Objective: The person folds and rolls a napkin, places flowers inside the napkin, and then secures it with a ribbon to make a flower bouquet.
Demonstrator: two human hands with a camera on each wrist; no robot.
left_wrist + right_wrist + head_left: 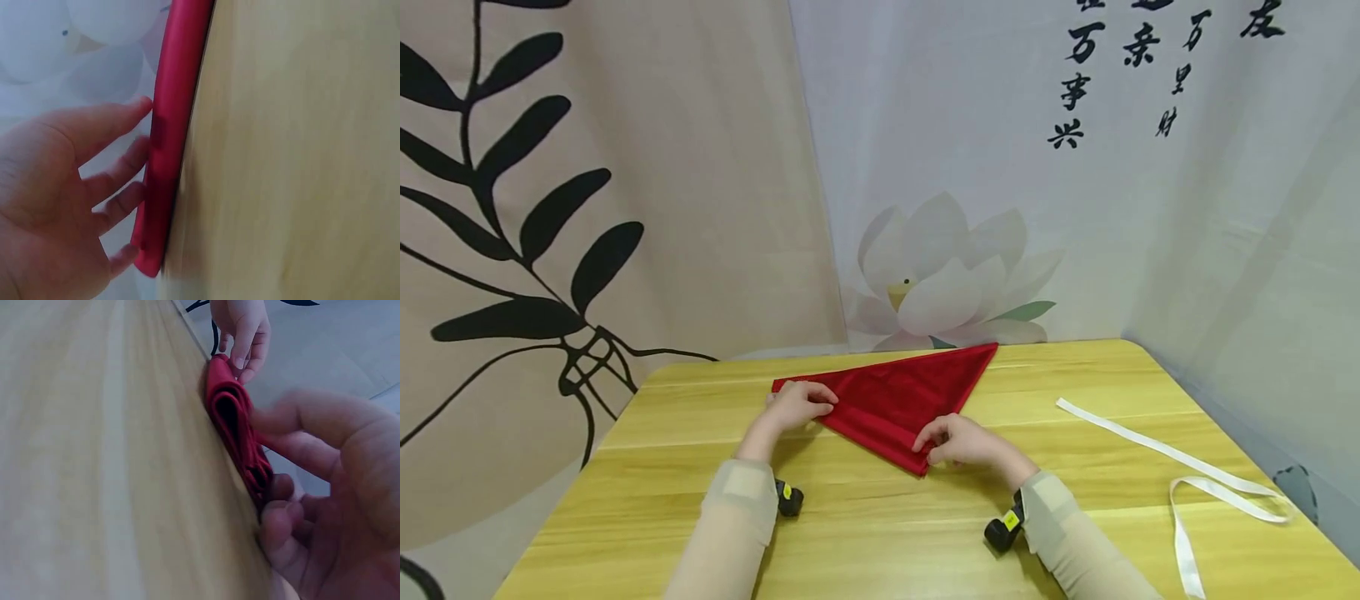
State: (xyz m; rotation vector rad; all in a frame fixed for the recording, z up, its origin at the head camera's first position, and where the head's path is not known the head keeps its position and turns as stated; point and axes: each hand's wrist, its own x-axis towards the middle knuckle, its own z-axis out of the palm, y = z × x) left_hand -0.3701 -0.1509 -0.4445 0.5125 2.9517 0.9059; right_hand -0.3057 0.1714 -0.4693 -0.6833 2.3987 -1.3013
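The wooden desk (880, 546) gives the work a broad flat base, which probably suits a soft thing that needs smoothing. On it, towards the far edge, the red cloth (898, 396) lies in a lopsided three-cornered shape, one point aimed at the person. It is plain deep red with a slight sheen; a turned-over band runs along its near edge, and the right wrist view shows that band end-on as stacked layers round a dark hollow. A white ribbon (1152, 446) lies doubled back on the right, likely there to be out of the way. The left hand (797, 404) rests at the left corner, fingers spread apart with tips touching the band, presumably steadying it. The right hand (966, 440) has its fingers bent at the near point, apparently guarding the fold from springing loose; I cannot tell whether they pinch it
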